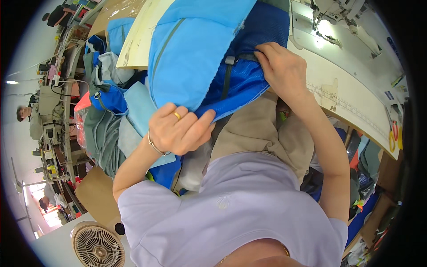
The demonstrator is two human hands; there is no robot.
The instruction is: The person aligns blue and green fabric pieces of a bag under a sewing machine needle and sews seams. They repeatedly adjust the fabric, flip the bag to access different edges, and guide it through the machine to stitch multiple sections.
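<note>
A light blue fabric panel [191, 58] with a dark seam and a frayed right edge lies over a darker, shiny blue fabric piece [249, 78]. The darker piece carries a grey strap with a buckle [229, 60]. My left hand [180, 129], wearing a ring and a bracelet, is closed on the lower edge of the blue fabric; its fingertips are partly hidden. At the upper right of the darker piece, my right hand [282, 69] pinches it near a dark band. Between the hands the cloth hangs over my lap.
A sewing machine [327, 29] with its lamp lit stands at the far right, on a pale table [351, 107]. Scissors [393, 133] are at the table's right end. Blue and grey cloth pieces [104, 138] pile up on the left. A fan [98, 247] stands at lower left.
</note>
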